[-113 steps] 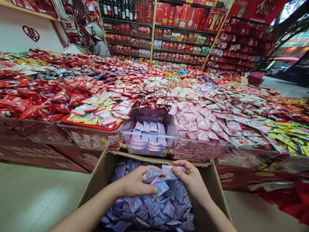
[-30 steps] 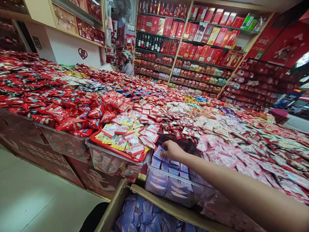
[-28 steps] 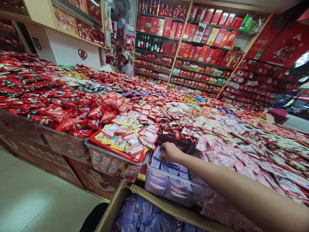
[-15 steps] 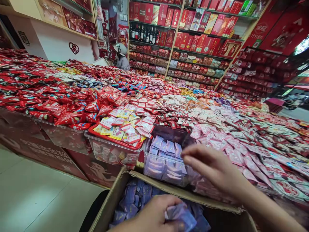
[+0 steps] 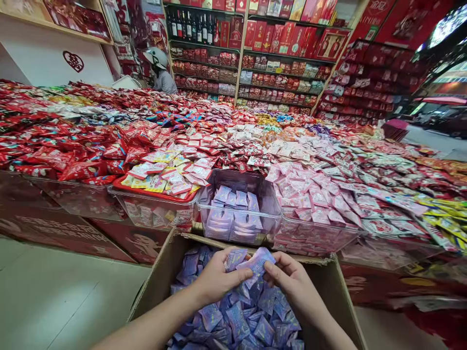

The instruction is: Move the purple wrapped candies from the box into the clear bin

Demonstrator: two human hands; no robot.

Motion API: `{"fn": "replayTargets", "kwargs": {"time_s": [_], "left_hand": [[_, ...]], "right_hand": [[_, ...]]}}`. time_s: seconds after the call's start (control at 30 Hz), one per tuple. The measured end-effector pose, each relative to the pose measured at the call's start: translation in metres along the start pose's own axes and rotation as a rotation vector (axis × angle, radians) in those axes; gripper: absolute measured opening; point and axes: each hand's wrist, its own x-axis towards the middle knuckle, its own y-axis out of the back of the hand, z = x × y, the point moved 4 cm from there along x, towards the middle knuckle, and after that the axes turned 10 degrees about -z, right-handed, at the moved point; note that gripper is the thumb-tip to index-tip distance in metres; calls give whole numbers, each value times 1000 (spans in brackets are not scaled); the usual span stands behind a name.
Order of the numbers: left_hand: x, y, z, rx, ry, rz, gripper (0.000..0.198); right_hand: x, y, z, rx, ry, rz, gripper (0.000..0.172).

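- Left hand (image 5: 219,277): above the near part of the box, fingers curled and closed on a lilac sachet (image 5: 235,259). The fingertips are partly hidden behind the foil.
- Right hand (image 5: 292,287): fingers bent, gripping a second lilac packet (image 5: 257,262) with the thumb on top. The hands are just apart, with the packets almost touching between them. How many packets each hand has cannot be made out.
- Loose sachets (image 5: 237,321): a heap of the same lilac foil fills the cardboard box (image 5: 155,277), directly below both hands. The frame cuts off the near part of the heap, and its depth is hidden. The print on the foil is too small and shiny to read.
- Clear bin (image 5: 273,204): just beyond the box's far rim, with lilac packets standing in rows. Its near wall blurs the lower ones.
- Pink-packet bin (image 5: 314,238): right of the clear bin, touching it.
- Red tray (image 5: 146,192): left of the clear bin, holding yellow and pink packets.
- Beyond: red packets are heaped across the counter to the left and far side. Shelves (image 5: 280,63) of red boxes stand at the far end.
- Person (image 5: 164,80): far left of the shelves, in a helmet, hands hidden behind the counter.
- Floor (image 5: 69,301): pale tile, left of the box.
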Motion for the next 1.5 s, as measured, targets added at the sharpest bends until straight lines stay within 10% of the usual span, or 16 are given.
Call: {"fn": "replayTargets", "kwargs": {"time_s": [0.4,1.07,1.37,1.5], "left_hand": [[-1,-9,-1,20,39,-153,26],[-3,1,0,-139,89,47,31],[-4,-8,3,-343,41,-110,35],[-3,-12,3,-251,40,-105,29]], "right_hand": [[-6,1,3,7,121,124,25],[-6,0,11,155,17,80,17],[-9,17,-112,-581,537,449,16],[75,17,-151,-647,431,165,18]]}}
